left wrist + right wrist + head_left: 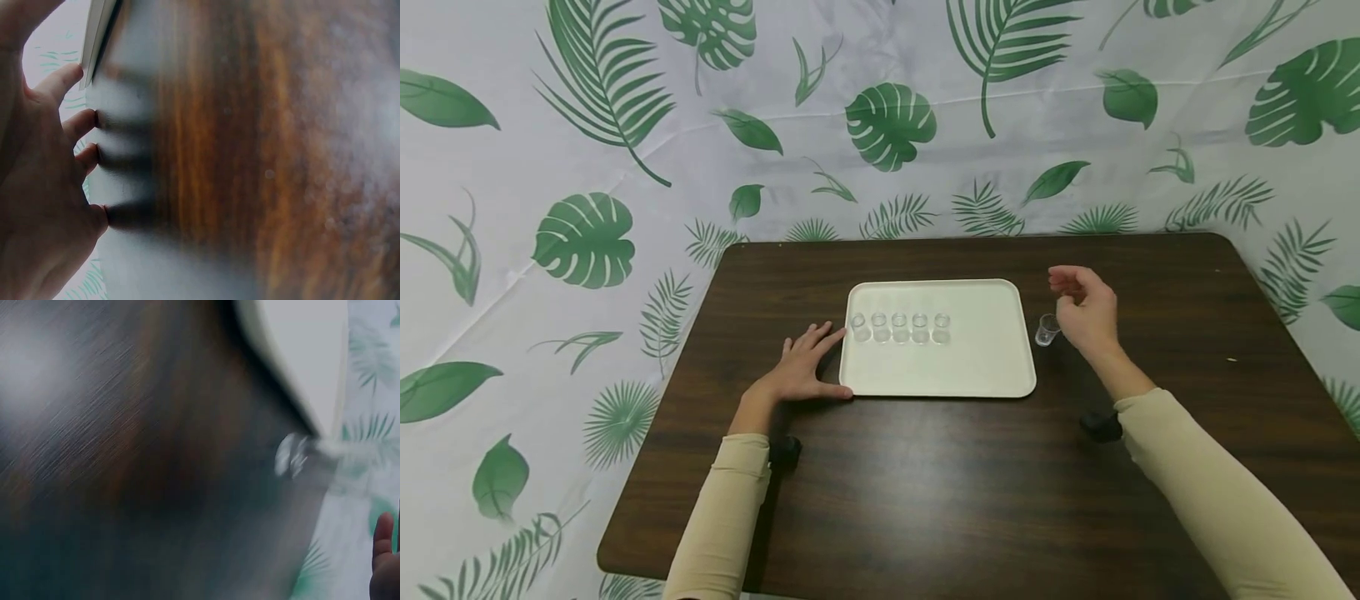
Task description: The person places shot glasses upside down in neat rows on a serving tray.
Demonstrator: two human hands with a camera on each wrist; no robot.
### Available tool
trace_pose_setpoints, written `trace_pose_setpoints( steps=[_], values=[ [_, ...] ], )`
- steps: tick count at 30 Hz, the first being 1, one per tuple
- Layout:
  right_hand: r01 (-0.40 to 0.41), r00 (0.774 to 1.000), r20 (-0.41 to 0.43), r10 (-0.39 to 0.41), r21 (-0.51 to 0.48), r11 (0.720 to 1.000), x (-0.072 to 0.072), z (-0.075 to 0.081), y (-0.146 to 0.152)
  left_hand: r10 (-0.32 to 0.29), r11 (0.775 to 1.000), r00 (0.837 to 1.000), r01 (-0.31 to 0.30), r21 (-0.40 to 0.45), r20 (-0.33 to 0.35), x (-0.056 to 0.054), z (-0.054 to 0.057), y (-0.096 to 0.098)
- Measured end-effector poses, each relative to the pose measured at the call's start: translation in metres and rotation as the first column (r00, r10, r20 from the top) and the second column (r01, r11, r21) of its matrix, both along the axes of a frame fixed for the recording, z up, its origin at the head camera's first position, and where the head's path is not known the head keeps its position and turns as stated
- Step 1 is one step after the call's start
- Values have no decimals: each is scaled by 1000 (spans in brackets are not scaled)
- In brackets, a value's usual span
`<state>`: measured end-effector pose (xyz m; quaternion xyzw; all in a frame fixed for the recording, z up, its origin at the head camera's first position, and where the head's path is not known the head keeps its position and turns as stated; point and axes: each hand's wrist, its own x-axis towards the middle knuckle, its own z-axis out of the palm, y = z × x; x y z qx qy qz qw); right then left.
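A row of several small clear cups [900,327] stands on the left half of a cream tray [970,367]. My left hand [805,367] lies spread at the tray's left end, thumb at the near corner and index fingertip at the left edge. In the left wrist view the other fingertips [90,153] rest on the wood. Just off the tray's right side, one more clear cup [1047,330] stands on the table. Beside and above it hovers my right hand [1086,310], fingers loosely bent and holding nothing. The right wrist view catches only part of this hand [382,562], apart from the blurred cup.
The dark wood table [925,492] has rounded corners and extends around the tray. Behind it hangs a white cloth [820,75] printed with green leaves. A black band [1101,427] is at my right wrist.
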<state>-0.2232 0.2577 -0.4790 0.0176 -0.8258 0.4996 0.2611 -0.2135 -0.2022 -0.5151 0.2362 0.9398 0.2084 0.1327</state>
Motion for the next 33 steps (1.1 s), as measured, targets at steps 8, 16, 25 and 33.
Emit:
trace_pose_setpoints(
  steps=[8, 16, 25, 33],
  values=[
    [-62, 972, 232, 36, 105, 993, 15, -20, 35, 4, 1000, 1000, -4, 2, 5, 0, -2, 0],
    [-342, 887, 380, 262, 157, 927, 21, -29, 47, -2, 1000, 1000, 2, 1, -8, 0, -1, 0],
    [-369, 842, 474, 257, 160, 916, 19, -32, 43, -3, 1000, 1000, 3, 2, 2, -1, -1, 0],
    [-354, 851, 465, 245, 163, 921, 20, -34, 42, -3, 1000, 1000, 3, 0, -6, -1, -2, -1]
  ],
)
